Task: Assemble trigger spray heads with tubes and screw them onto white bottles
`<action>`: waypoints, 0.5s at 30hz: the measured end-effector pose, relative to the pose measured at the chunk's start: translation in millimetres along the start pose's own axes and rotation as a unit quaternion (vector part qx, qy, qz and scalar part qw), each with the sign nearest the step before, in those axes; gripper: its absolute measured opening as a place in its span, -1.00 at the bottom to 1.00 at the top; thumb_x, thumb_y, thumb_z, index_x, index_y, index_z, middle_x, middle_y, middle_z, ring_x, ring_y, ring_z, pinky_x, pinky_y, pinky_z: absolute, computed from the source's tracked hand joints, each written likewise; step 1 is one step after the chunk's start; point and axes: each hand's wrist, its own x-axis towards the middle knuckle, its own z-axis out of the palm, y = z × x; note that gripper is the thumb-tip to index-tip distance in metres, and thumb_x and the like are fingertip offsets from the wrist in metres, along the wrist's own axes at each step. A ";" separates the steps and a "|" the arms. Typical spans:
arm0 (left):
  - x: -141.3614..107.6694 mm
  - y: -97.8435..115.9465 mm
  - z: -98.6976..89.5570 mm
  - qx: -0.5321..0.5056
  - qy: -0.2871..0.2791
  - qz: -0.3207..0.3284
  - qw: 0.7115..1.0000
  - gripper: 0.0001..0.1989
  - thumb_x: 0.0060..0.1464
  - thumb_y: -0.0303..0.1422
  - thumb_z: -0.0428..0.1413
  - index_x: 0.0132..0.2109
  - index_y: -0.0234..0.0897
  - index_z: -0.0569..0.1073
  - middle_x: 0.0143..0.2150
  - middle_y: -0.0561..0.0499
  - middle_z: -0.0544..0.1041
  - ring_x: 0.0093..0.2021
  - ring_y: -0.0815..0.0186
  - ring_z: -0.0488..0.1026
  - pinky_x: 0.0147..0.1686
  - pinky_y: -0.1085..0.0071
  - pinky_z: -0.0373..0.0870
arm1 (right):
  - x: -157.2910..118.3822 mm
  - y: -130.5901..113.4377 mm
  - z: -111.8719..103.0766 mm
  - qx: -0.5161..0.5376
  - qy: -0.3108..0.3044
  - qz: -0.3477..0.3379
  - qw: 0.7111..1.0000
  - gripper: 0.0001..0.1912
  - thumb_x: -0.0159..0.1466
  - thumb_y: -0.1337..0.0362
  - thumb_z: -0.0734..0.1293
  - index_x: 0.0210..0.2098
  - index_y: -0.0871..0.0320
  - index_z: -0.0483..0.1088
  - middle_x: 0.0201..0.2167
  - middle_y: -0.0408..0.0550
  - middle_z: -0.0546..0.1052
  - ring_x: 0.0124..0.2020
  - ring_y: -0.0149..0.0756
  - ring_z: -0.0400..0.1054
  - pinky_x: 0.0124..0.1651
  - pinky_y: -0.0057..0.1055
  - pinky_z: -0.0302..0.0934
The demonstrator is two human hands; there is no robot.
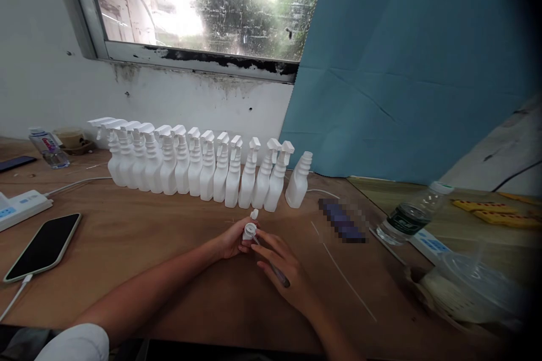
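My left hand (232,240) is closed around a white spray trigger head (250,229), its round collar facing up towards me. In my right hand (290,271) is a slim tool (279,276) with a thin metal shaft and a darker rounded end; its tip reaches the collar opening. The exact kind of tool is hard to make out. Beyond my hands stands a white bottle without a head (297,183), at the right end of a row of white spray bottles (207,172) that have trigger heads on.
A phone on a cable (42,248) and a power strip (25,207) lie left. To the right are a thin white tube (342,273), a blurred-out dark item (342,221), a water bottle (409,217) and a clear plastic cup (470,282). Behind is a blue sheet (402,67).
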 end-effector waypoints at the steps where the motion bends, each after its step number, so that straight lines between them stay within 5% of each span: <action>1: -0.1 -0.9 0.9 -0.003 0.007 0.019 1.000 -0.72 -0.01 -0.17 0.14 -0.38 -0.30 0.30 -0.62 0.19 0.23 -0.73 0.56 0.00 -0.74 0.61 -0.26 | -0.2 0.1 -0.2 -0.016 -0.006 -0.008 1.000 -0.55 0.35 0.43 0.22 0.19 -0.04 0.28 0.25 -0.04 0.30 0.24 -0.17 0.17 0.21 -0.14 0.19; 9: -1.8 -3.4 5.9 -0.003 0.030 0.168 0.985 -0.60 -0.04 -0.09 0.21 -0.21 -0.26 0.27 -0.40 0.06 0.42 -0.56 0.44 0.29 -0.61 0.52 0.13 | -9.9 16.3 -4.2 -0.049 0.082 0.048 0.994 -0.65 0.35 0.44 0.20 0.07 0.00 0.36 0.19 0.00 0.38 0.16 -0.15 0.30 0.16 -0.10 0.21; 15: 4.3 -9.6 1.8 0.073 0.087 0.248 0.962 -0.40 -0.16 -0.36 0.32 0.03 -0.27 0.27 -0.23 -0.03 0.50 -0.32 0.29 0.43 -0.27 0.35 0.35 | -16.8 24.0 -8.7 -0.070 0.184 0.142 0.970 -0.78 0.34 0.34 0.22 -0.10 0.05 0.46 -0.05 0.01 0.55 0.01 -0.12 0.43 0.04 -0.15 0.32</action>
